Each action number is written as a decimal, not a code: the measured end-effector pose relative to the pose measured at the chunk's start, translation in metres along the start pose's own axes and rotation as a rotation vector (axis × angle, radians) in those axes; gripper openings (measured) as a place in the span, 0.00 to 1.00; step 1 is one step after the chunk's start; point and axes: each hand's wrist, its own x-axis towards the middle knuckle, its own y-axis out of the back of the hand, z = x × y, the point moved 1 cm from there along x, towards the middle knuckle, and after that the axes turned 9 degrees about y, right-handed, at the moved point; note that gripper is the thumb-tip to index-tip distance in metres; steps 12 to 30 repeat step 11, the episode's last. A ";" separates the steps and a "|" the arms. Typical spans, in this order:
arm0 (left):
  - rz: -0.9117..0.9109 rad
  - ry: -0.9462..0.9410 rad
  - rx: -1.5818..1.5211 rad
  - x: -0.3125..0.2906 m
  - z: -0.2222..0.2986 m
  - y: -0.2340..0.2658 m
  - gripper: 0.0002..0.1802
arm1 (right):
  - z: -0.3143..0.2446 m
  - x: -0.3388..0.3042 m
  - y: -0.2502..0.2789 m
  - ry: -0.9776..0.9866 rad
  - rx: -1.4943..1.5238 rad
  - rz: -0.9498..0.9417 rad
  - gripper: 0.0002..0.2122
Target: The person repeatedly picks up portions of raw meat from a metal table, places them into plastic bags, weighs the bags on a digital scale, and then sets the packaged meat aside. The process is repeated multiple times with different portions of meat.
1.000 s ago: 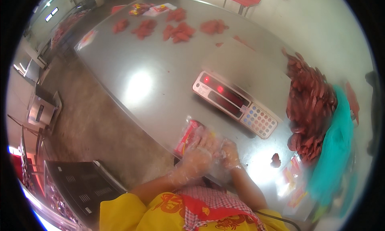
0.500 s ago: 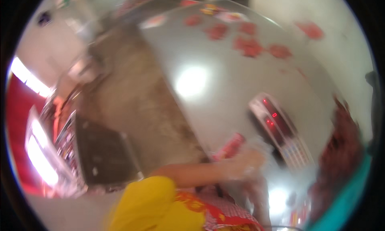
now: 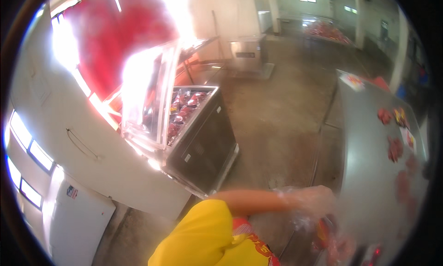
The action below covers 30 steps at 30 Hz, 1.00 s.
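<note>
My left hand (image 3: 318,201), in a clear plastic glove, reaches out to the right from a yellow sleeve (image 3: 198,229). Its fingers curl down, closed over the top of a red packet with some yellow (image 3: 325,234), which hangs just under them near the metal table's edge. Motion smears both. Beside the packet, at the lower edge, a pinkish blurred shape (image 3: 342,248) may be my right hand; its fingers do not show clearly. Raw red meat pieces (image 3: 394,149) lie farther up the metal table (image 3: 360,141). A red glow marks the scale (image 3: 374,254) at the lower rim.
A chest freezer (image 3: 203,139) with its lid (image 3: 150,95) raised holds several red packets (image 3: 184,110). Left of it stands a white appliance (image 3: 76,220) against the wall. Brown floor (image 3: 272,113) lies between freezer and table. Farther back, another table bears a red heap (image 3: 327,31).
My view has swung left, bringing the whole freezer into sight and the table to the right side. The scale has slid to the lower rim. My left hand stays over the red packet.
</note>
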 end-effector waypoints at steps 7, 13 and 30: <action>0.589 0.581 -0.285 -0.137 -0.176 0.175 0.14 | 0.055 0.128 -0.242 0.049 0.197 -0.130 0.14; 0.919 0.681 0.372 -0.207 -0.279 0.291 0.15 | 0.081 0.203 -0.304 -0.259 0.081 -0.299 0.16; 0.919 0.681 0.372 -0.207 -0.279 0.291 0.15 | 0.081 0.203 -0.304 -0.259 0.081 -0.299 0.16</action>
